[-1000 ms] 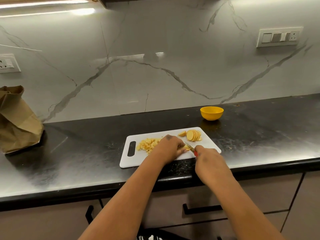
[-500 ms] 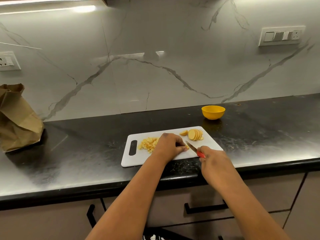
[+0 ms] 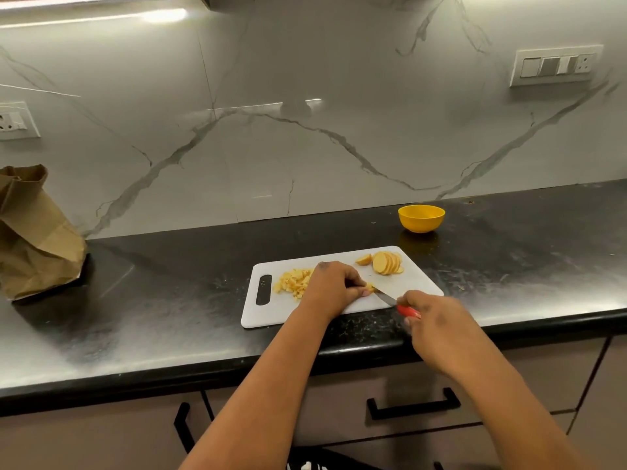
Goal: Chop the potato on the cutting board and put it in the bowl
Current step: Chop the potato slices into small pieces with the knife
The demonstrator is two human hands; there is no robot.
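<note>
Potato piece [image 3: 369,287]: on white cutting board [image 3: 417,283], pinned under curled fingers of left hand [image 3: 334,286]; diced heap [image 3: 294,283] left, slices [image 3: 386,263] behind. Knife [image 3: 390,299]: red handle gripped by right hand [image 3: 437,325], blade at the piece. Yellow bowl [image 3: 421,218]: on desk [image 3: 169,283] beyond board.

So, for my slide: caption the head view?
Left hand steadies potato on cutting board while right hand cuts with knife.

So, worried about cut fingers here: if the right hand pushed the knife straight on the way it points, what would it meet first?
Probably the potato piece under the left hand, then that hand's fingers. The knife in the right hand points at them, though depth is unclear.
</note>
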